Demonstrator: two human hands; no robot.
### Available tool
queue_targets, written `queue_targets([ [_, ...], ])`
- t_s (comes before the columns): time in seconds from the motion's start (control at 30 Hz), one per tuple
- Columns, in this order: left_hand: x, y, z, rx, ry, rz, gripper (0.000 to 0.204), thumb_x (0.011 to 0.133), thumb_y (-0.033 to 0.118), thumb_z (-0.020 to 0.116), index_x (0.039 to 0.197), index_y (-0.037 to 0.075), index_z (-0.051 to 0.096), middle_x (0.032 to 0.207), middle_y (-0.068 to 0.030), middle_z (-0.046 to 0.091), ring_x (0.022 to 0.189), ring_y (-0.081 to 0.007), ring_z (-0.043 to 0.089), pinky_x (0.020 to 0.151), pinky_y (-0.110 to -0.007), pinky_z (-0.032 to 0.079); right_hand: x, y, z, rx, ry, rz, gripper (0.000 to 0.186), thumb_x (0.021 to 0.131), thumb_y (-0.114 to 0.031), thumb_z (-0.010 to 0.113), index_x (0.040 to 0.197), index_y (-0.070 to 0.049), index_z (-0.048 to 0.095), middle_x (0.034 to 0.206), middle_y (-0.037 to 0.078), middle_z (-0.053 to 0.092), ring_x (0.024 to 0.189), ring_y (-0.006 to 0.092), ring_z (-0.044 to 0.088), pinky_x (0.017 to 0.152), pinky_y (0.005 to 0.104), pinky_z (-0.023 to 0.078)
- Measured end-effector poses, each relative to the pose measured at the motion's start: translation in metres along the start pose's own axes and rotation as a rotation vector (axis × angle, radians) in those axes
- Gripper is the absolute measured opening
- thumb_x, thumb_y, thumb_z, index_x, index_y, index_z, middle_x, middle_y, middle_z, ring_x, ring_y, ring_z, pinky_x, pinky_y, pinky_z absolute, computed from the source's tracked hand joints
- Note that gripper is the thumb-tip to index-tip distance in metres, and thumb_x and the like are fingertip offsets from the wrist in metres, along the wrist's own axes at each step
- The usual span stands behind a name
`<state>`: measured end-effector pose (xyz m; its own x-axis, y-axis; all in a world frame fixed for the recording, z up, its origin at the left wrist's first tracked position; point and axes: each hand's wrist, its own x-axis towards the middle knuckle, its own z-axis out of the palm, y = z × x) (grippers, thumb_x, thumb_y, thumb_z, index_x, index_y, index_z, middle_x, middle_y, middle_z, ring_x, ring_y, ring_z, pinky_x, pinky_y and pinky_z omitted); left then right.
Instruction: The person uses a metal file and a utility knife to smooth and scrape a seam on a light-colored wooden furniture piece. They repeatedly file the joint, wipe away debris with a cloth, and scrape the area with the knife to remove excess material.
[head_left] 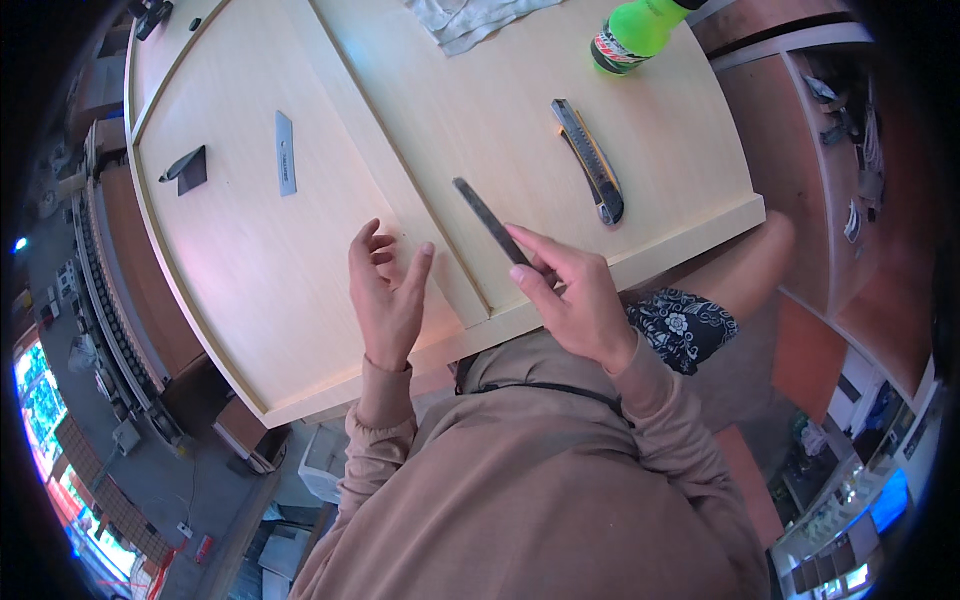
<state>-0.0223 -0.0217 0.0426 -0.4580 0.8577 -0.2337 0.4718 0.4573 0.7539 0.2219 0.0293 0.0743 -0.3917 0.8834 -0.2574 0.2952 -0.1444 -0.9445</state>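
1. Tabletop [230, 290], pale and wooden, is supporting the loose items; its smooth-looking surface could be letting light pieces slide if brushed.
2. Crumpled sheet [468, 18] is lying at the far edge; overhang, if any, is being cut off by the view.
3. Green bottle [638, 38] is resting at the far right; a sideways knock could be toppling it.
4. Right hand [588, 300] is pinching the near end of a dark narrow strip [488, 220] between thumb and fingers, above the tabletop; this one-ended hold could be letting the strip pivot or drop.
5. Left hand [388, 305] is hovering empty to the strip's left, fingers loosely curled, thumb apart; careless contact could be causing a nick if the strip's edge is sharp, which cannot be told.
6. Utility knife [590, 165] is lying to the strip's right; an exposed blade, not clearly visible, could be cutting a straying hand.
7. Slant-ended silvery strip [286, 155] is lying on the left; an incautious pickup could be scratching fingertips.
8. Folded dark piece [190, 172] is resting farther left; a brush could be shifting it.
9. Counts are running: one tabletop, one sheet, one bottle, two hands, one knife, one dark strip, one silvery strip, one folded piece.
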Motion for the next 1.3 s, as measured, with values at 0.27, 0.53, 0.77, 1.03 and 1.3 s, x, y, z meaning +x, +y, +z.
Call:
queue_targets([
  [0.27,-0.014,-0.024,0.009,0.109,-0.122,0.233,0.070,0.101,0.016,0.081,0.160,-0.003,0.049,0.131,-0.0166,0.056,0.122,-0.0328,0.054,0.108,-0.044,0.049,-0.021,0.006,0.002,0.132,-0.144,0.237,0.050,0.110,-0.004,0.061,0.160,-0.003,0.063,0.083,0.014,0.069,0.068,0.0215,0.068,0.068,0.0362,0.056],
  [0.53,-0.037,-0.021,0.011,0.174,-0.211,0.182,0.103,0.094,0.028,0.089,0.174,-0.002,0.031,0.145,-0.0224,0.046,0.134,-0.0380,0.043,0.119,-0.051,0.038,-0.053,-0.014,-0.021,-0.324,-0.122,0.086,0.054,0.104,0.000,0.070,0.158,-0.010,0.068,0.084,0.014,0.058,0.073,0.0298,0.057,0.070,0.0413,0.051],
  [0.77,-0.065,-0.018,0.026,0.396,-0.151,0.220,0.126,0.082,0.046,0.097,0.176,-0.002,0.028,0.159,-0.0265,0.030,0.143,-0.0439,0.033,0.123,-0.058,0.031,-0.065,-0.013,-0.024,-0.454,-0.163,0.142,0.048,0.102,-0.002,0.070,0.149,-0.008,0.073,0.097,0.016,0.070,0.086,0.0345,0.070,0.077,0.0453,0.058],
  [1.03,-0.022,-0.033,0.010,0.233,0.030,0.241,0.085,0.095,0.025,0.087,0.166,0.001,0.049,0.149,-0.0216,0.054,0.137,-0.0381,0.050,0.116,-0.051,0.044,-0.051,-0.015,-0.040,-0.593,-0.040,0.073,0.036,0.104,-0.004,0.069,0.139,-0.009,0.077,0.095,0.015,0.070,0.084,0.0362,0.071,0.074,0.0466,0.057],
  [1.3,-0.001,-0.040,0.003,0.173,0.074,0.276,0.023,0.099,0.004,0.081,0.122,0.005,0.081,0.115,-0.0126,0.073,0.099,-0.0273,0.075,0.085,-0.039,0.062,-0.052,-0.013,-0.034,-0.493,-0.033,0.038,0.034,0.106,-0.007,0.069,0.138,-0.008,0.077,0.096,0.017,0.069,0.084,0.0388,0.070,0.075,0.0477,0.056],
])
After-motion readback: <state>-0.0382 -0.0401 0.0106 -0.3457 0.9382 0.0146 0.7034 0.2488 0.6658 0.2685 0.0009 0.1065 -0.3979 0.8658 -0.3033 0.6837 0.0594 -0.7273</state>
